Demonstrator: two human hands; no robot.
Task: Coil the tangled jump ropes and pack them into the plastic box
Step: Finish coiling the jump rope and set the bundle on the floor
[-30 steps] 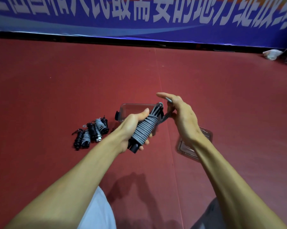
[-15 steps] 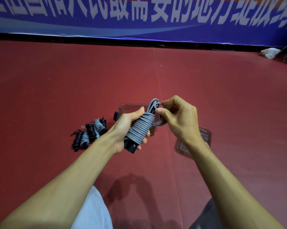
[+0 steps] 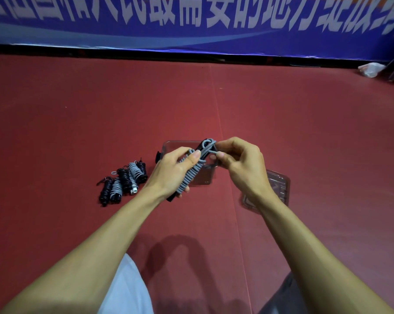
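Observation:
My left hand (image 3: 172, 172) grips a grey jump rope (image 3: 189, 177) wound tightly around its black handles, held tilted above the red floor. My right hand (image 3: 241, 163) pinches the loose grey end loop at the top of that bundle. Behind both hands sits the clear plastic box (image 3: 168, 147), open and partly hidden by them. Its clear lid (image 3: 280, 184) lies on the floor to the right, behind my right wrist. Several coiled black and grey ropes (image 3: 123, 182) lie in a row on the floor to the left.
The red mat floor (image 3: 304, 132) stretches all around. A blue banner (image 3: 191, 23) runs along the far wall. A crumpled white bag (image 3: 370, 69) lies at the far right. My knees show at the bottom edge.
My right hand went from open beside the bundle to closing on the rope's end loop at its top. My left thumb has shifted up along the coil. The bundle stays in place.

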